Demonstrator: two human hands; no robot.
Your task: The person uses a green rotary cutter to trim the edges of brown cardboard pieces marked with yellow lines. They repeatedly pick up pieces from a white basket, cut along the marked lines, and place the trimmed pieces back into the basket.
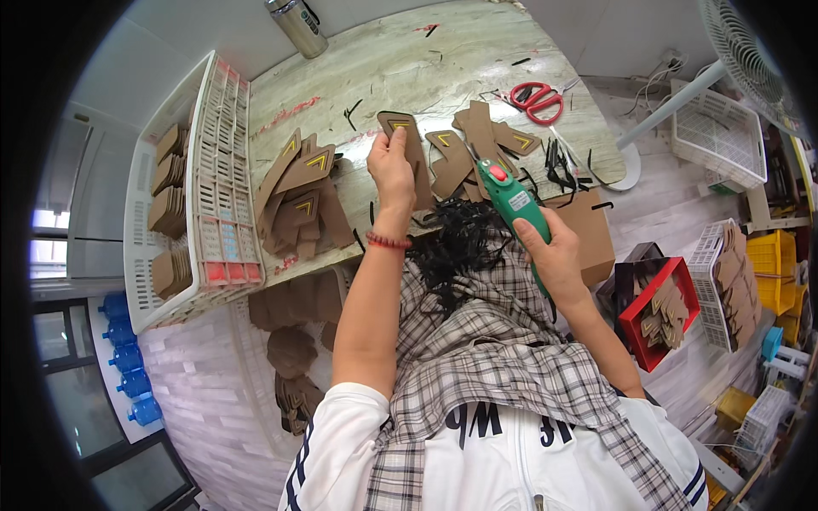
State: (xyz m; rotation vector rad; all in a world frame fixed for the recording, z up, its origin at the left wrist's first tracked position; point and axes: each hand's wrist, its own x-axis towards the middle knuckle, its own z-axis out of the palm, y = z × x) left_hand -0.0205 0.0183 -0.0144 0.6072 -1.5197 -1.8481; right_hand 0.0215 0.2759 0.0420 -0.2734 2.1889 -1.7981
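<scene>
My left hand (pixel 393 177) pinches a flat brown cardboard-like piece (pixel 417 157) with a yellow V mark and a dark edge at its rounded top. In my right hand (pixel 558 257) is a green handheld electric tool (pixel 516 203) with a red switch and a thin tip. The tip points away from me, over a loose heap of similar brown pieces (pixel 480 128), apart from the held one. Another pile of marked pieces (pixel 294 192) lies to the left of my left hand. Black strip scraps (pixel 460 243) cover my plaid apron (pixel 494 366) at the table edge.
A white plastic basket (pixel 223 183) with stacked brown pieces stands at the left. Red-handled scissors (pixel 538 102) lie at the far right of the table (pixel 383 81), near a steel flask (pixel 296 27). To the right are a fan (pixel 741 51) and a red box (pixel 629 328) of pieces.
</scene>
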